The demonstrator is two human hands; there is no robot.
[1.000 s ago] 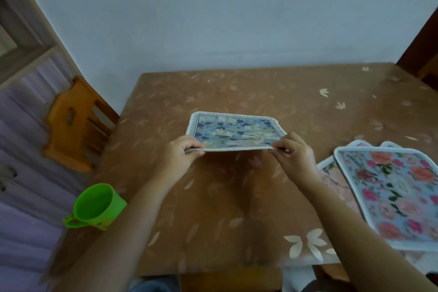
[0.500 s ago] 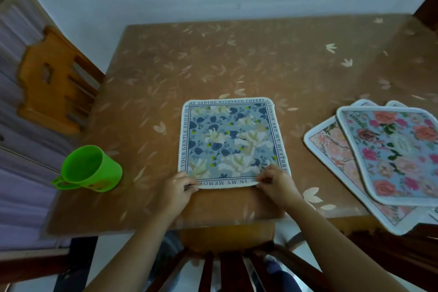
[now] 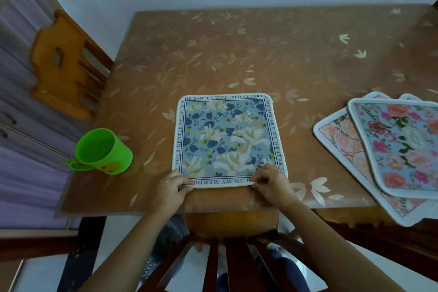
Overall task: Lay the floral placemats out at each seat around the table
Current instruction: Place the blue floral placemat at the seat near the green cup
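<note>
Blue floral placemat [image 3: 228,141] lies flat on the table [image 3: 237,54], just beyond both hands. The left hand [image 3: 169,188] pinches its near left corner; the right hand [image 3: 272,184] pinches its near right corner. A green cup [image 3: 103,152] stands left of the left hand. Stacked pink placemats [image 3: 400,147] lie right of the right hand.

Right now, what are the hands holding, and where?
Both hands, left and right, pinch the blue placemat at its near edge, one near each corner.
</note>
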